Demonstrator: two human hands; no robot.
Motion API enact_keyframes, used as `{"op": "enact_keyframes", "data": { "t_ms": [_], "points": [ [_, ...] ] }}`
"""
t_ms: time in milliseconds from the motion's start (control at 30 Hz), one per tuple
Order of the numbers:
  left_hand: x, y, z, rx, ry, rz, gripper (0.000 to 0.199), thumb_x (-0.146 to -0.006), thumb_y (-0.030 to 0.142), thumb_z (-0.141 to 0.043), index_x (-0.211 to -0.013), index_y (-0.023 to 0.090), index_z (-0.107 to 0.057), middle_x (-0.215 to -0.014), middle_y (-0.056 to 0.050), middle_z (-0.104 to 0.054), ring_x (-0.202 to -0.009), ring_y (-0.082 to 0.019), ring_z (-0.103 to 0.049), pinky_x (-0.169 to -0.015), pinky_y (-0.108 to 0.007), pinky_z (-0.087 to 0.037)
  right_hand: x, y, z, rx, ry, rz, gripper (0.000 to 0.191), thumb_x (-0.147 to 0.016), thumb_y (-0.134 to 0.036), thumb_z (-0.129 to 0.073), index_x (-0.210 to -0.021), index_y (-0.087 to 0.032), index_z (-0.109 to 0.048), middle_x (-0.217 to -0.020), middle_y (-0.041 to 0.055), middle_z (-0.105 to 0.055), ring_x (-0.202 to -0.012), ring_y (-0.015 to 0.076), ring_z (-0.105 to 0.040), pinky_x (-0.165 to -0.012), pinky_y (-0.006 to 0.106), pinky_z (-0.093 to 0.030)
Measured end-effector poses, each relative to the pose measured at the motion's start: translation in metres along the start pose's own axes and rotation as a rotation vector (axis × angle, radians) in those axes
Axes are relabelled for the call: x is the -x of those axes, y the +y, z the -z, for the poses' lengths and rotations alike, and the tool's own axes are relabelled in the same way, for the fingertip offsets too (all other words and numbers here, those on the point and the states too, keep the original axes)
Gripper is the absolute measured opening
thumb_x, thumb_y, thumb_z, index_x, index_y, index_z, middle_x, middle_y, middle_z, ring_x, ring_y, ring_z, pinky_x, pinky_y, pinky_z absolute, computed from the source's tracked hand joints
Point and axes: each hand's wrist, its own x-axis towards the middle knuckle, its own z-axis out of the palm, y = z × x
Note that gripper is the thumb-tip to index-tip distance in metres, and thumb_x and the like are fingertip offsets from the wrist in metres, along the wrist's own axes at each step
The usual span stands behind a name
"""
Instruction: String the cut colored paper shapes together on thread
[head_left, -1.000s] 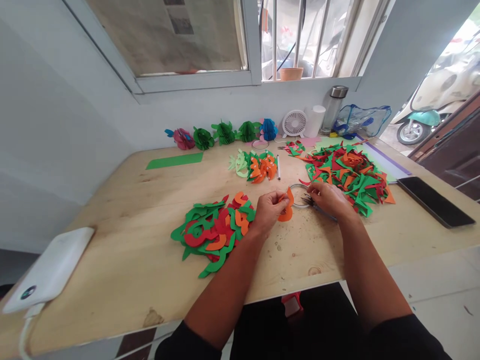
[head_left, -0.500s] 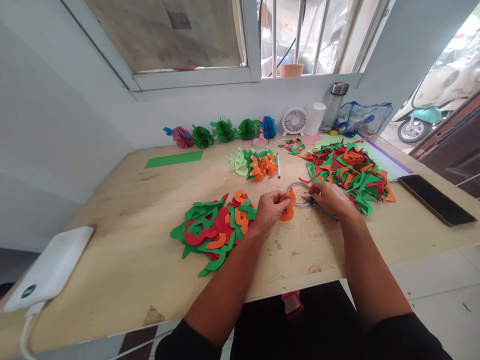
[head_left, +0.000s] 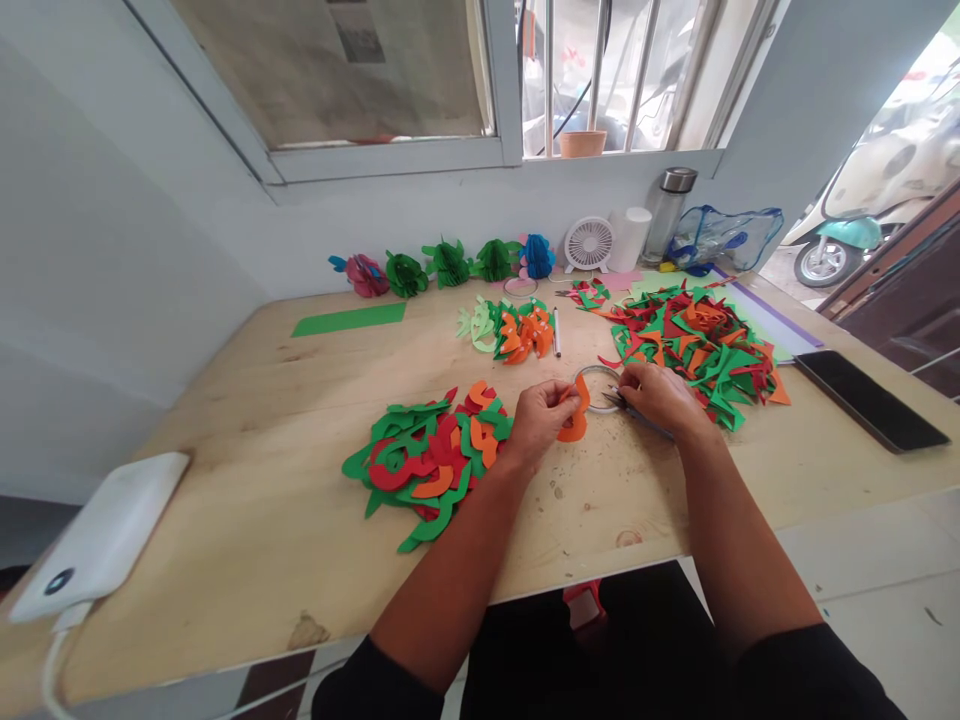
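Observation:
My left hand pinches a curved orange paper cutout between thumb and fingers, a little above the tabletop. Close by on the right, my right hand is closed around scissors. Their dark pointed tips face the cutout without touching it, and most of the handle is hidden under the hand. A ring-shaped roll of tape lies behind the tips, between my hands. To the left of my left wrist rests a loose pile of red, green and orange paper cutouts.
Paper scraps are heaped beyond my right hand, with a phone farther right. Small cutouts and a pen lie behind my hands. Folded paper figures, a fan and a bottle line the wall. A power bank sits left.

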Motion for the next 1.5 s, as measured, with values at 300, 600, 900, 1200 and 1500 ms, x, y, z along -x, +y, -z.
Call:
{"op": "enact_keyframes", "data": {
  "t_ms": [300, 600, 900, 1200, 1500],
  "points": [
    [-0.003, -0.003, 0.002, 0.039, 0.033, -0.001, 0.037, -0.054, 0.026, -0.076, -0.086, 0.013, -0.062, -0.055, 0.003, -0.060, -0.044, -0.006, -0.049, -0.046, -0.018, -0.040, -0.002, -0.015, -0.011, -0.855, 0.073, 0.141, 0.019, -0.071, -0.036, -0.058, -0.067, -0.018, -0.054, -0.057, -0.0040, -0.048, -0.051, 0.0093, -0.039, -0.049, 0.024, -0.029],
    [0.000, -0.002, 0.000, 0.041, 0.046, -0.066, 0.034, -0.057, 0.031, -0.075, -0.082, 0.012, -0.062, -0.058, 0.002, -0.059, -0.049, -0.007, -0.050, -0.047, -0.017, -0.040, 0.013, -0.045, -0.014, -1.178, -0.077, 0.122, 0.023, -0.066, -0.039, -0.065, -0.069, -0.018, -0.057, -0.060, -0.0031, -0.052, -0.053, 0.0091, -0.041, -0.048, 0.022, -0.032],
    [0.001, -0.002, -0.001, 0.045, 0.042, -0.055, 0.037, -0.057, 0.036, -0.075, -0.085, 0.015, -0.062, -0.066, -0.001, -0.065, -0.052, -0.010, -0.056, -0.046, -0.019, -0.045, 0.013, -0.047, -0.014, -1.068, -0.054, 0.121, 0.021, -0.064, -0.037, -0.063, -0.066, -0.017, -0.059, -0.060, -0.0019, -0.054, -0.053, 0.0102, -0.045, -0.050, 0.023, -0.036],
    [0.004, 0.010, 0.000, 0.048, 0.117, -0.041, 0.018, -0.059, 0.024, -0.069, -0.074, 0.014, -0.065, -0.067, -0.002, -0.066, -0.057, -0.009, -0.057, -0.046, -0.016, -0.039, 0.012, -0.046, -0.014, -1.004, -0.018, 0.143, 0.020, -0.067, -0.037, -0.061, -0.067, -0.017, -0.059, -0.058, -0.0024, -0.053, -0.053, 0.0101, -0.043, -0.050, 0.024, -0.033],
    [0.008, 0.009, 0.000, 0.042, 0.105, -0.038, 0.016, -0.061, 0.026, -0.068, -0.072, 0.014, -0.066, -0.068, -0.002, -0.066, -0.061, -0.011, -0.059, -0.049, -0.017, -0.042, 0.012, -0.045, -0.018, -1.019, 0.014, 0.146, 0.019, -0.067, -0.036, -0.062, -0.068, -0.017, -0.058, -0.061, -0.0015, -0.056, -0.056, 0.0109, -0.048, -0.053, 0.024, -0.039]
  ]
}}
